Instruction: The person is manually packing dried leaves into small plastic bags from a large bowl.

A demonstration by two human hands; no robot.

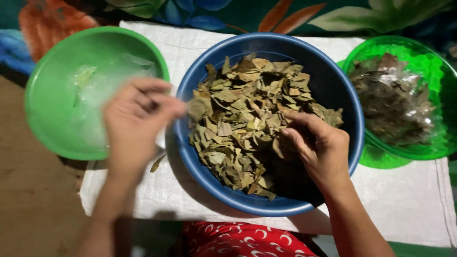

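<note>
A blue bowl [333,81] in the middle holds a heap of dry green-brown leaves [247,109]. My right hand [316,145] is inside the bowl at its right side, fingers curled into the leaves. Over the gap between the blue bowl and a green bowl [45,104] hovers my left hand [135,119], blurred, fingers pinched together near a leaf [196,108] at the heap's left edge. The green bowl holds a clear plastic bag and a few leaves [83,76].
A translucent green basket [428,62] at the right holds darker leaves under clear plastic. All stand on a white woven sheet [404,200] over a floral cloth. One loose leaf [156,163] lies on the sheet. Red patterned clothing [243,240] shows at the bottom.
</note>
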